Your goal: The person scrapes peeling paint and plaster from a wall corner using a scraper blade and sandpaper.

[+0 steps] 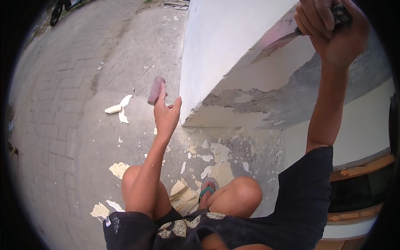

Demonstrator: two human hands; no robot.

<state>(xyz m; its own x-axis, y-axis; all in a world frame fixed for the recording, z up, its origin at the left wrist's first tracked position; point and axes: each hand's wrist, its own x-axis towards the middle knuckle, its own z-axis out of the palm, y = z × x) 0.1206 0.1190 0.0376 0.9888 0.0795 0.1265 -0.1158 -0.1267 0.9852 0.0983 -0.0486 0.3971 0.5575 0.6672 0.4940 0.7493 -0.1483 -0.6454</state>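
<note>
High at the upper right, my right hand (333, 29) is wrapped round the dark handle of a scraper (280, 45). Its thin blade lies against the wall (266, 79), at the edge of a patch where paint has come off. My left hand (167, 114) is lower, out in front of the wall's corner. Its fingers hold a reddish-brown cylinder that looks like rolled sandpaper (157, 89), while the thumb stands apart. Part of the left fingers is hidden behind the roll.
Peeled paint flakes (206, 158) litter the concrete around my sandalled foot (207, 187). A curled strip of paint (120, 109) lies further left. Grey paving (54, 104) runs along the left side, with a wheel (55, 16) at its far end. Wooden trim (362, 166) stands at the right.
</note>
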